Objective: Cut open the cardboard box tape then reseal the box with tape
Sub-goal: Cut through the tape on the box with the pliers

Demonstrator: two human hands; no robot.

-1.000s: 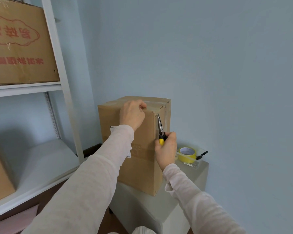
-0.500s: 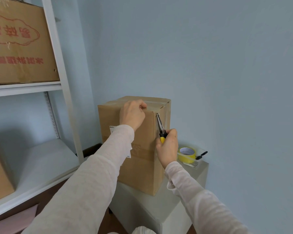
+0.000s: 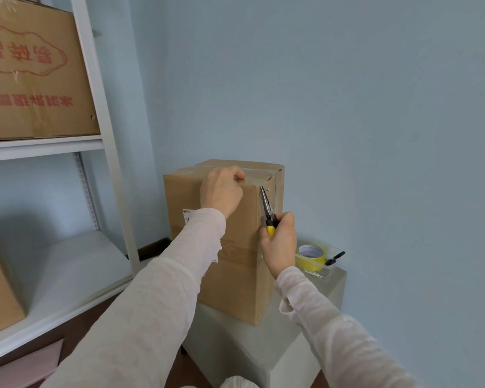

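Yellow-handled pliers (image 3: pixel 267 211) gripped in your right hand (image 3: pixel 280 242), tips upward at box (image 3: pixel 235 289) corner tape (image 3: pixel 256 179); left hand (image 3: pixel 221 191) fingers (image 3: pixel 237 175) hook box top.

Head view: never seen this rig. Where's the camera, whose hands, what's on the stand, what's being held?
There is no machine here: one wide-angle camera sits on a person's head and looks forward and down, so both sleeved arms reach in from below. The left hand grips the top edge of a brown cardboard box sealed with tape. The right hand grips a long-nosed metal tool with a black-and-yellow handle, tips up against the tape at the box's near corner. The box stands on a pale grey block stand. Beside it on the stand, a yellow tape roll lies in a clear plastic tray. At left, a white metal shelf carries other cardboard boxes.
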